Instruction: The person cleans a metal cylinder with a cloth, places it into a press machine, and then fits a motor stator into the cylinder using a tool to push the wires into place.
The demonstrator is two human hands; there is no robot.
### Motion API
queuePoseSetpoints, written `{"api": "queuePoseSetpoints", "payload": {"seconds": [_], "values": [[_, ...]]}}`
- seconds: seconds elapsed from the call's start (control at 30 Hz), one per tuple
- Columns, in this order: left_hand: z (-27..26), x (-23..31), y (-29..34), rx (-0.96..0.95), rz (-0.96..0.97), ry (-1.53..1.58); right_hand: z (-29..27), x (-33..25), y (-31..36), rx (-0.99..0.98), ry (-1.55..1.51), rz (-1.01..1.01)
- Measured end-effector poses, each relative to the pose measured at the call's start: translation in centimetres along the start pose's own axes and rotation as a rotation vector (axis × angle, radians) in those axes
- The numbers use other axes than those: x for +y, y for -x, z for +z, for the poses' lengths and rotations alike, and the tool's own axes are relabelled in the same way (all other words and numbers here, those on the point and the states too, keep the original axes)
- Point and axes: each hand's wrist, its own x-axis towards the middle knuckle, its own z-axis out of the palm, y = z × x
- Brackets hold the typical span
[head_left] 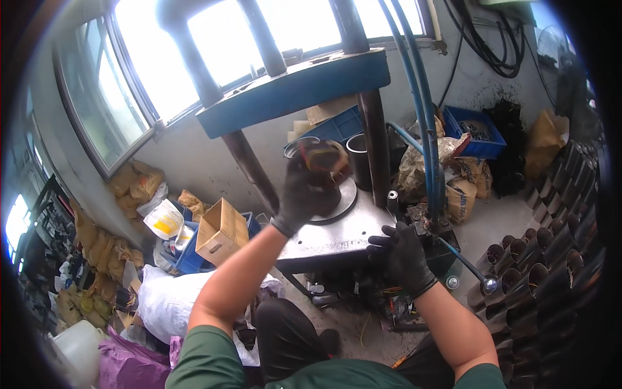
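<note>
My left hand (299, 198), in a black glove, is raised over the metal table (317, 246) of a press. Its fingers close on a dark round part with coloured wires (328, 162), smeared by motion. Beneath it lies a round steel plate (348, 194), partly covered by the hand. To the right, my right hand (403, 258), also black-gloved, hovers by the table's front right corner with fingers apart and nothing in them. A dark open cylinder (358, 161) stands at the back of the table, beside a press column (374, 142).
A blue crossbeam (298, 91) spans above the table. A lever with a round knob (490, 285) juts out at right, near rows of dark metal tubes (518, 292). Blue hoses (427, 123) run upward. At left are a cardboard box (220, 230) and a white sack (172, 298).
</note>
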Motion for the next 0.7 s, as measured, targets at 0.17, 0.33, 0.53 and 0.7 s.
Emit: {"api": "queuePoseSetpoints", "payload": {"seconds": [0.17,0.33,0.53,0.7], "values": [[-3.2,-12.1,-7.2,0.021,-0.223,-0.302,-0.2,0.8,0.0,-0.049,0.039,0.085],[-1.0,-14.6,-9.2,-0.064,-0.293,-0.532,0.5,0.2,2.2,-0.024,0.045,0.067],[-1.6,-20.4,-9.5,-0.176,-0.431,-0.198,0.7,0.1,2.4,-0.027,0.096,0.028],[-1.2,-19.7,-8.2,-0.077,-0.343,-0.098,1.0,0.1,2.5,-0.027,0.120,0.028]]}}
